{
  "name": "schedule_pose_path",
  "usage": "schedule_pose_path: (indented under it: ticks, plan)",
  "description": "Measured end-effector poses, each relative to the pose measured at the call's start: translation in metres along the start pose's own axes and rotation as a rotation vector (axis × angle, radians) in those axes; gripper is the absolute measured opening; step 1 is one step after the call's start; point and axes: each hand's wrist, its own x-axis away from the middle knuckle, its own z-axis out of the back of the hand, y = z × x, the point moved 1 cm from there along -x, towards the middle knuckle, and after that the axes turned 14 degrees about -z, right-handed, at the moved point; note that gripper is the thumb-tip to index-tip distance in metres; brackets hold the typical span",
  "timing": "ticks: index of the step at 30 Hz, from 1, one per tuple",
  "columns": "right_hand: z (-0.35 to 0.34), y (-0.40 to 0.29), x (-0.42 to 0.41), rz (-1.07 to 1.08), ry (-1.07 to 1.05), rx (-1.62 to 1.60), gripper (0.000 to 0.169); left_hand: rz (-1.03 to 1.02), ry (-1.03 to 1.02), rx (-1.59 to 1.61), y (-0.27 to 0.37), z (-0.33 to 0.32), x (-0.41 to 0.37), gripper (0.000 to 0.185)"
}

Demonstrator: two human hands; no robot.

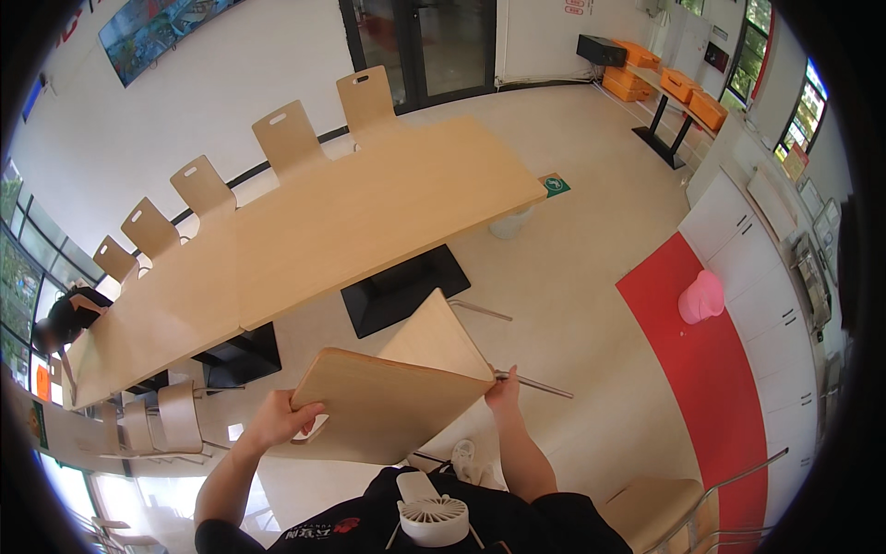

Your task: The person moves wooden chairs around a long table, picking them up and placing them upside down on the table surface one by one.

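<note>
A bent-plywood chair (394, 408) with metal legs is held tilted in front of my body, beside the long wooden table (360, 215). My left hand (287, 417) grips its backrest by the edge near the oval handle slot, the thumb on the face of the board. At the seat's right side, my right hand (504, 389) is closed around the chair near a metal leg; the seat edge partly hides the fingers. Whether the chair's legs touch the floor cannot be told. A white portable fan (434, 519) hangs at my chest.
Several plywood chairs (291, 138) line the table's far side. Black table bases (408, 287) stand below. Another person (69, 311) leans at the table's far left end. A pink bucket (701, 298) stands on a red mat (699, 367) by white cabinets. Another chair (654, 505) is at lower right.
</note>
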Motion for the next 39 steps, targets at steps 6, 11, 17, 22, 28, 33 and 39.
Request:
schedule_pose_path:
  ticks: [6,11,17,22,28,33,39]
  plan:
    - [-0.106,-0.066,0.073,0.314,-0.063,0.077,0.045,-0.119,0.034,0.265,-0.064,0.001,-0.022,0.015]
    - [-0.251,-0.043,0.099,0.454,-0.212,0.522,0.044,-0.145,0.072,0.599,-0.192,-0.005,-0.076,0.02]
    - [-0.347,0.026,0.066,0.576,-0.313,1.049,0.037,0.243,-0.009,0.213,-0.299,-0.043,-0.135,0.04]
    - [-0.374,0.071,-0.016,0.652,-0.323,1.592,0.03,0.166,0.062,0.199,-0.296,-0.027,-0.157,0.032]
    - [-0.361,0.074,-0.166,0.665,-0.183,1.999,0.034,0.281,0.441,0.292,-0.289,0.001,-0.126,0.027]
    - [-0.344,0.048,-0.23,0.549,-0.204,2.317,0.032,0.501,0.68,0.325,-0.298,-0.006,-0.039,0.024]
    - [-0.338,-0.003,-0.27,0.79,-0.681,2.401,0.023,0.822,0.854,0.405,-0.262,-0.047,0.039,0.025]
